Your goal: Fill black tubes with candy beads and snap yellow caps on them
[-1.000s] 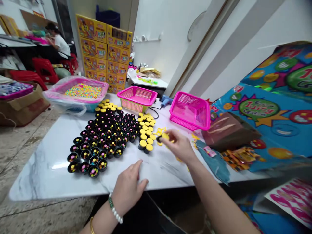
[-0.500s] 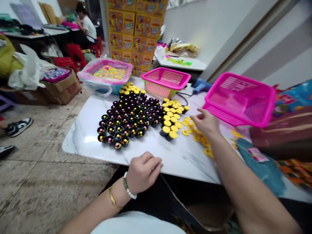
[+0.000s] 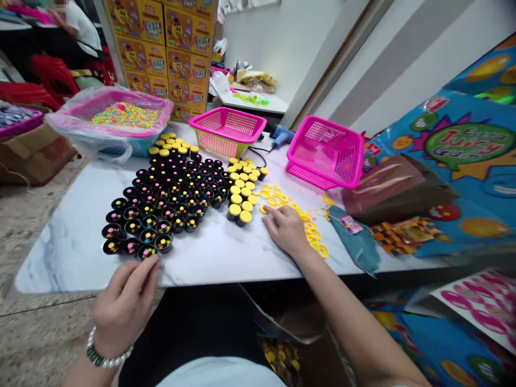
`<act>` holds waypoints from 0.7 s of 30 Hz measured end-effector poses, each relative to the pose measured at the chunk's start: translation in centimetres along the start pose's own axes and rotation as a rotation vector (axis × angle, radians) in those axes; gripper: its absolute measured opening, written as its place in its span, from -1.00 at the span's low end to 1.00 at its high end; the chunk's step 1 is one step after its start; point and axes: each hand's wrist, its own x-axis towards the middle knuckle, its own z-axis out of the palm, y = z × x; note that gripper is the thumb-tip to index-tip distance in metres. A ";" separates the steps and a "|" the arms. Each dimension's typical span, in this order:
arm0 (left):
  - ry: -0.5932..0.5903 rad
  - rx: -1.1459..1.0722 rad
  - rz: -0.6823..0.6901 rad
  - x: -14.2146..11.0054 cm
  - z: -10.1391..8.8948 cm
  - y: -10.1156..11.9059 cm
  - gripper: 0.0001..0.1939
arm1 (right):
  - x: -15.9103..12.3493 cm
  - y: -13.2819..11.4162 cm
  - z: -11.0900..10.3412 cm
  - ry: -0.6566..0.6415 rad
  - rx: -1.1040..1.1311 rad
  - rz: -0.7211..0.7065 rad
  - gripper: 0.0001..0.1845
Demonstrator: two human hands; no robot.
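Several small black cups (image 3: pixel 161 207) filled with coloured candy stand in rows on a white marble table (image 3: pixel 213 255). Beside them, more cups carry yellow lids (image 3: pixel 241 193). Loose yellow lids (image 3: pixel 296 215) lie scattered to the right. My right hand (image 3: pixel 287 230) rests flat among the loose lids, fingers stretched out, close to the nearest capped cup. My left hand (image 3: pixel 127 303) hovers at the table's front edge, fingers loosely curled, just below the nearest open cup (image 3: pixel 147 251). It holds nothing that I can see.
Two pink baskets (image 3: pixel 226 129) (image 3: pixel 326 153) and a blue glue gun (image 3: pixel 281 135) sit at the back. A tub of coloured candy (image 3: pixel 121 115) stands far left. Brown bag (image 3: pixel 387 188) and printed packaging (image 3: pixel 455 161) crowd the right. A person sits far back left.
My left hand moved left along the front edge toward the open cups. My right hand dropped flat onto the loose lids. The camera swung back to the right.
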 end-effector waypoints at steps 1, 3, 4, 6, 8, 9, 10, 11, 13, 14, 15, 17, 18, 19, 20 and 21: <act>0.004 -0.002 0.002 0.1 0.1 0.0 -0.67 | 0.2 0.0 0.0 0.000 -0.001 -0.006 -0.64; 0.012 0.018 -0.008 0.3 0.2 0.0 -0.65 | -0.2 -0.3 -0.3 0.010 -0.028 -0.024 -0.68; 0.013 0.031 -0.016 0.4 0.3 0.0 -0.64 | -0.6 -0.7 -0.6 0.021 -0.043 -0.039 -0.69; 0.011 0.038 -0.035 0.4 0.3 -0.1 -0.66 | -1.9 -1.9 -1.4 0.053 -0.054 -0.090 -0.73; 0.004 0.011 -0.050 0.3 0.4 -0.2 -0.71 | -3.5 -3.5 -2.4 0.074 -0.031 -0.155 -0.75; -0.001 -0.009 -0.057 0.3 0.5 -0.3 -0.72 | -4.3 -4.2 -2.9 0.076 -0.011 -0.183 -0.76; -0.006 -0.026 -0.062 0.2 0.7 -0.4 -0.72 | -5.0 -4.8 -3.2 0.071 0.013 -0.206 -0.76; -0.010 -0.039 -0.065 0.1 0.8 -0.5 -0.73 | -5.6 -5.4 -3.6 0.061 0.042 -0.225 -0.75; -0.014 -0.065 -0.078 -0.1 0.9 -0.8 -0.75 | -6.5 -6.1 -3.9 0.038 0.119 -0.249 -0.74; -0.015 -0.080 -0.091 -0.2 0.9 -0.8 -0.76 | -6.8 -6.3 -4.0 0.021 0.163 -0.262 -0.74; -0.014 -0.095 -0.104 -0.2 0.7 -0.8 -0.78 | -6.9 -6.4 -4.0 0.001 0.207 -0.279 -0.75; -0.020 -0.130 -0.119 -0.1 0.2 -0.5 -0.79 | -7.0 -6.5 -4.0 -0.034 0.281 -0.302 -0.80; -0.025 -0.148 -0.115 0.0 -0.1 -0.2 -0.79 | -7.0 -6.6 -3.9 -0.046 0.307 -0.300 -0.83; -0.038 -0.172 -0.103 0.0 -0.4 0.3 -0.79 | -6.9 -6.7 -3.9 -0.053 0.329 -0.289 -0.86; -0.056 -0.208 -0.083 0.2 -0.8 0.8 -0.78 | -6.8 -6.8 -3.8 -0.054 0.347 -0.270 -0.87; -0.081 -0.258 -0.059 0.3 -1.0 1.4 -0.77 | -6.7 -7.0 -3.7 -0.049 0.359 -0.247 -0.87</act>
